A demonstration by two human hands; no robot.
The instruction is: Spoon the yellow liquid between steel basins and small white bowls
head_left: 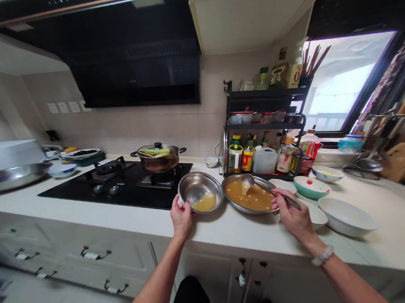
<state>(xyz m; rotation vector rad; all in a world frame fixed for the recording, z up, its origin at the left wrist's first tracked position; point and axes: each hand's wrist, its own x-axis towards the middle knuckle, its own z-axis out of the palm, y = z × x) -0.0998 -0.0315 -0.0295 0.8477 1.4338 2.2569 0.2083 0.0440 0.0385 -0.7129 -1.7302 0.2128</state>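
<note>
My left hand (181,217) grips the rim of a metal bowl (193,184), thumb on the near edge. The bowl is tilted, and some pale yellow liquid (205,201) pools on its right side. To its right stands a wider metal basin (233,208) of brown liquid (241,199) with small pale bits floating in it. My right hand (294,219) is closed around the handle of a ladle (248,181). The ladle's head is over the basin, tipped, with liquid running off it into the basin.
A lidded pot (158,159) sits on the black gas stove (122,193) behind. Several white and green bowls (346,213) crowd the counter at right. A black rack (266,125) of bottles stands behind the basin. At far left lies a wide metal pan (15,176).
</note>
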